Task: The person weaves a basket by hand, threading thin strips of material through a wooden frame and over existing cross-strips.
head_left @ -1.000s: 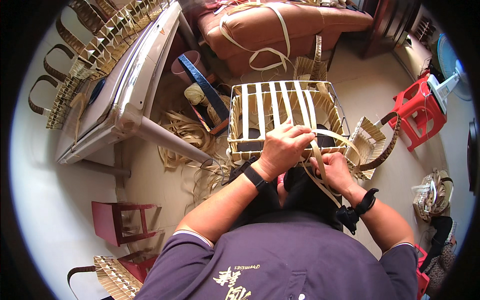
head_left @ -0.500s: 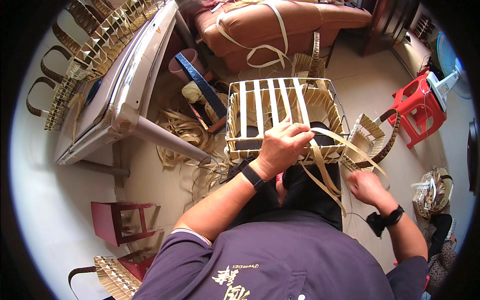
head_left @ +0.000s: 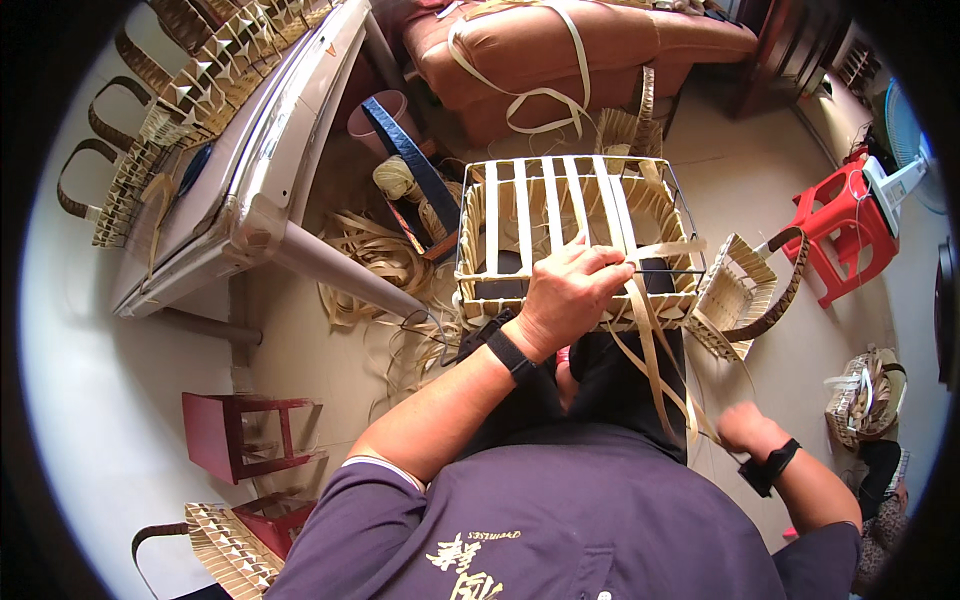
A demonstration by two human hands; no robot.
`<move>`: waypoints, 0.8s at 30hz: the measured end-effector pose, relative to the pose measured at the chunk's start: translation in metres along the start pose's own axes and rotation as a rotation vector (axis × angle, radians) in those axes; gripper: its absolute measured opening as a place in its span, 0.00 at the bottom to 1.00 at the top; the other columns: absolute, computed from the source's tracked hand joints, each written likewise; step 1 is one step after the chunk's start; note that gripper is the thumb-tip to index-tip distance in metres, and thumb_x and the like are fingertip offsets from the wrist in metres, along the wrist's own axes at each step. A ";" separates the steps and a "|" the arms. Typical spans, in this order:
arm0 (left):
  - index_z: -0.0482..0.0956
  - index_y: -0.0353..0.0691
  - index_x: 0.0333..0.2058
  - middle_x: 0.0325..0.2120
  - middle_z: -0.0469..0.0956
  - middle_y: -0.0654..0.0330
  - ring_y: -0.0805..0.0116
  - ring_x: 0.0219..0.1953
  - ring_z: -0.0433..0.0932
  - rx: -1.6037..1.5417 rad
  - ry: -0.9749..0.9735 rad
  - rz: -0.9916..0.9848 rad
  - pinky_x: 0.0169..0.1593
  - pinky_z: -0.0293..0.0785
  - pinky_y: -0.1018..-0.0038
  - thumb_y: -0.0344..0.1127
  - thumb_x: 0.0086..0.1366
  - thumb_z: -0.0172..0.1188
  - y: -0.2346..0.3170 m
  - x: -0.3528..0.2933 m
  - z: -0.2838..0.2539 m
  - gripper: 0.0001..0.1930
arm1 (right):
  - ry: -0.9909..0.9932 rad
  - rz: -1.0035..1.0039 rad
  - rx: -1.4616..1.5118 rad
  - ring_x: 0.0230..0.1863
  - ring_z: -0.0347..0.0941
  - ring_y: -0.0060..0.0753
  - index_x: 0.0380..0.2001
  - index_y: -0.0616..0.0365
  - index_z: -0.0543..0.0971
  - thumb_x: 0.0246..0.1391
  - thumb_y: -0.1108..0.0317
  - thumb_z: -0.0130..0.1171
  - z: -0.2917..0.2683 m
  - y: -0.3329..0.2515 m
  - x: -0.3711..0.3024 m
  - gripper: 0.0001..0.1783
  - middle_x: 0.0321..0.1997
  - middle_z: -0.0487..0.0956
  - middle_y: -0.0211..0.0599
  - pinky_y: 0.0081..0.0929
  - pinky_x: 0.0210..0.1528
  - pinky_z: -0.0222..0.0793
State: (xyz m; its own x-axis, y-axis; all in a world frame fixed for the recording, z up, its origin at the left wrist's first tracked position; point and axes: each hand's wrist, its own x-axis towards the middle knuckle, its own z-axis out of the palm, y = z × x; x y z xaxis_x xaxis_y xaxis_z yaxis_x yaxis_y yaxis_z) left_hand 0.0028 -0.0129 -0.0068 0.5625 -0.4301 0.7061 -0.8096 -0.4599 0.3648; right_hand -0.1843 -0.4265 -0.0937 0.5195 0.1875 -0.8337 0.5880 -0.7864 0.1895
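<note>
The left hand (head_left: 568, 292) presses flat, pale strips (head_left: 652, 345) against the near rim of a boxy wire-framed basket (head_left: 575, 240) on the lap. The right hand (head_left: 745, 428), fisted, grips the strips' loose ends beside the right knee.

Half-woven basket (head_left: 570, 240): pale straw strips on a thin black wire frame. Loose strips (head_left: 655, 360), same cream-tan. Finished basket (head_left: 735, 295) at 3 o'clock of it: tan weave, brown handle. Stool (head_left: 845, 225) at 2 o'clock, bright red. Sofa (head_left: 580, 50) at 12, reddish brown. Shirt (head_left: 540, 520) purple, pale lettering. Wristbands black.
</note>
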 end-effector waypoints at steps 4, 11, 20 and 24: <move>0.90 0.49 0.44 0.44 0.88 0.64 0.57 0.44 0.88 -0.015 0.022 -0.001 0.62 0.85 0.54 0.31 0.63 0.70 0.000 -0.001 0.001 0.10 | -0.234 0.024 0.091 0.46 0.89 0.54 0.48 0.51 0.92 0.55 0.66 0.66 -0.060 0.018 -0.017 0.18 0.44 0.91 0.49 0.47 0.51 0.84; 0.91 0.50 0.46 0.45 0.90 0.64 0.55 0.46 0.90 -0.012 -0.048 -0.027 0.65 0.84 0.50 0.33 0.64 0.73 0.000 0.002 0.002 0.11 | 0.739 -0.205 1.213 0.42 0.87 0.48 0.45 0.66 0.86 0.74 0.56 0.58 -0.242 -0.044 0.016 0.20 0.38 0.87 0.59 0.46 0.49 0.79; 0.92 0.50 0.46 0.51 0.88 0.60 0.62 0.38 0.89 0.062 0.052 0.077 0.52 0.88 0.61 0.31 0.62 0.73 -0.010 -0.001 0.002 0.13 | 0.639 -0.243 1.256 0.29 0.81 0.41 0.35 0.61 0.83 0.74 0.59 0.56 -0.184 -0.064 0.042 0.17 0.29 0.84 0.43 0.44 0.36 0.75; 0.91 0.50 0.46 0.52 0.87 0.59 0.62 0.38 0.89 0.067 0.038 0.096 0.52 0.88 0.61 0.31 0.62 0.73 -0.010 -0.002 0.002 0.13 | 0.328 0.010 0.436 0.39 0.87 0.58 0.33 0.56 0.86 0.66 0.64 0.56 -0.075 -0.031 0.003 0.12 0.35 0.89 0.48 0.52 0.43 0.81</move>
State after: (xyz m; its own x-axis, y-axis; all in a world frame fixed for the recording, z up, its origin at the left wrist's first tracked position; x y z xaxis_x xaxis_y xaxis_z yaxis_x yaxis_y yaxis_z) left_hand 0.0104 -0.0090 -0.0132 0.4750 -0.4455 0.7589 -0.8457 -0.4695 0.2536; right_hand -0.1544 -0.3570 -0.0633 0.7311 0.2974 -0.6140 0.3065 -0.9472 -0.0938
